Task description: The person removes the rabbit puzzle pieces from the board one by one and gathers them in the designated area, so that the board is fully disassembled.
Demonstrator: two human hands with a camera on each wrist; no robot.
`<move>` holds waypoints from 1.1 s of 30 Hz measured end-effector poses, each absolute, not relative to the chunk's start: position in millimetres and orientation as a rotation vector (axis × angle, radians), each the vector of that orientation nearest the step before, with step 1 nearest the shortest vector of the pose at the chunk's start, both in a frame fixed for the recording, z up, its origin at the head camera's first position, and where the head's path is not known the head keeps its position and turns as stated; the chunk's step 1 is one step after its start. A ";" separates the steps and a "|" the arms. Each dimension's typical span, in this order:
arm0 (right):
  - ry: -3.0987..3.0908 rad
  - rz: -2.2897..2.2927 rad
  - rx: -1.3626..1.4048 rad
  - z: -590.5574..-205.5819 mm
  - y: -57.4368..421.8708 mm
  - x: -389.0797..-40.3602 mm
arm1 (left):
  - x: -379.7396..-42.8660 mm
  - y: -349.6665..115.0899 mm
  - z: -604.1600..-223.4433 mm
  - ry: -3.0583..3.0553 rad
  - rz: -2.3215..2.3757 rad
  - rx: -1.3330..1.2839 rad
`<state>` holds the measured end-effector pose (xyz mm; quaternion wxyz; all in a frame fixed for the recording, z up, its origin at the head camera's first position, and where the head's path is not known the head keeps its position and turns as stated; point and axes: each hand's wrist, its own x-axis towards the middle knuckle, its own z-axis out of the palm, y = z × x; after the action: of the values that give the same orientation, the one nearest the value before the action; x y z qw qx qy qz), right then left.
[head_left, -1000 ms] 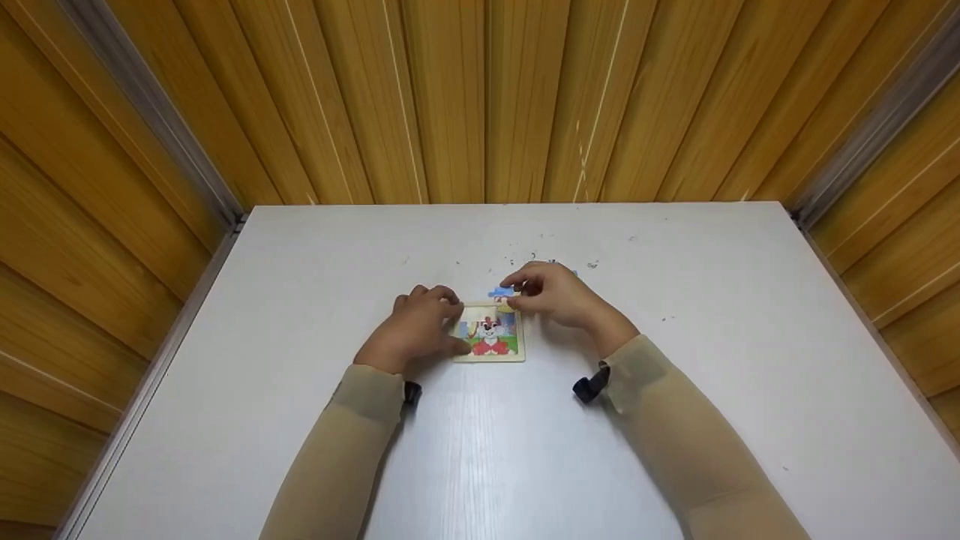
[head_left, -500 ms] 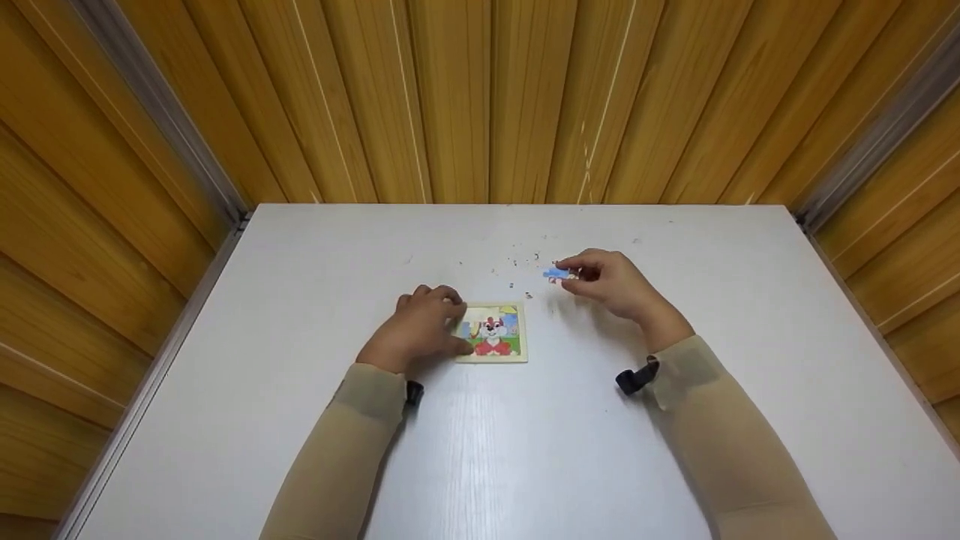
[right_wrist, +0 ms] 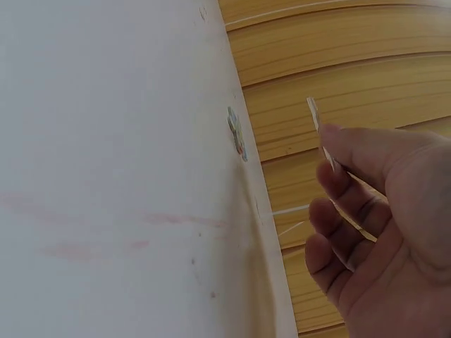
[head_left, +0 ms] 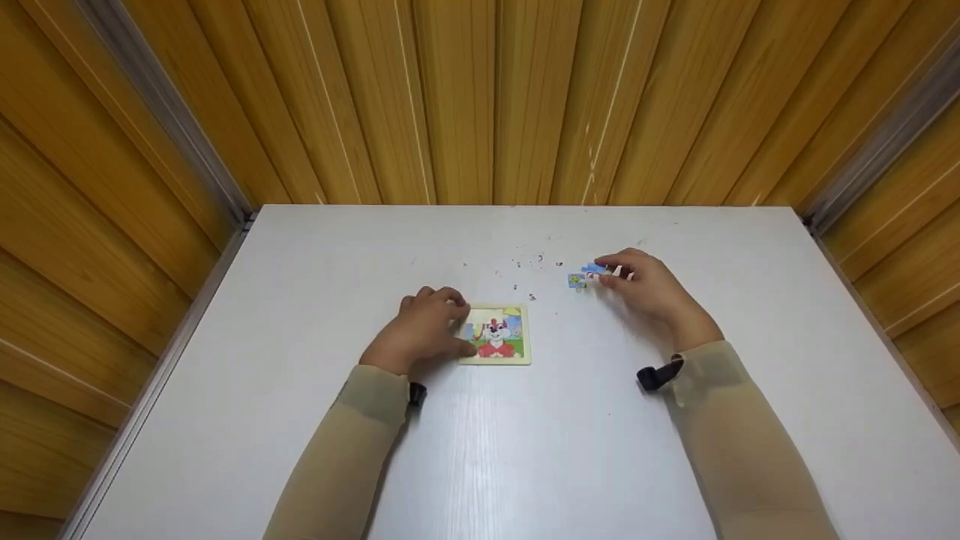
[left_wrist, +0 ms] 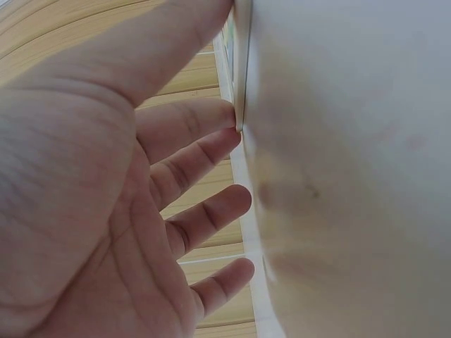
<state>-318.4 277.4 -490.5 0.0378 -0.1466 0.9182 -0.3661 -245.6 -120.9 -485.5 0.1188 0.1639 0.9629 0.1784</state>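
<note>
A small jigsaw puzzle board (head_left: 525, 337) with a pale frame and a cartoon animal picture lies at the middle of the table. Thumb and index finger of my left hand (head_left: 416, 330) hold it at its left side; the other fingers are spread, as the left wrist view shows. To the right, my right hand (head_left: 656, 289) pinches a thin blue puzzle piece (head_left: 595, 268), seen edge-on in the right wrist view, above the table. Just beside it, a green and blue puzzle piece (head_left: 576, 280) lies on the table. A pale area shows at the picture's upper left.
The white table (head_left: 480, 450) bears small dark specks (head_left: 540, 259) beyond the board. Wood-look panel walls (head_left: 457, 105) stand behind the table and on both sides.
My right hand has moved from the board's upper right corner to the right, carrying the blue puzzle piece. The green and blue piece on the table has come into sight. My left hand stays at the board.
</note>
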 end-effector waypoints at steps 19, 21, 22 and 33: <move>2.832 -1.024 -0.284 -504.3 297.6 -322.9 | -244.6 -119.4 -486.1 2.840 0.577 0.477; 2.828 -1.012 -0.283 -504.6 298.4 -322.6 | -244.4 -119.4 -485.8 2.841 0.589 0.496; 2.832 -1.000 -0.289 -505.0 298.9 -322.8 | -244.3 -119.5 -485.8 2.842 0.594 0.504; 2.825 -0.918 -0.271 -505.7 299.0 -321.9 | -244.3 -119.8 -487.1 2.833 0.619 0.487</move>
<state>-321.9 299.0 -505.7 0.0795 -0.0906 0.9441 -0.3070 -244.3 -119.8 -487.1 0.1005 0.1648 0.9586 0.2094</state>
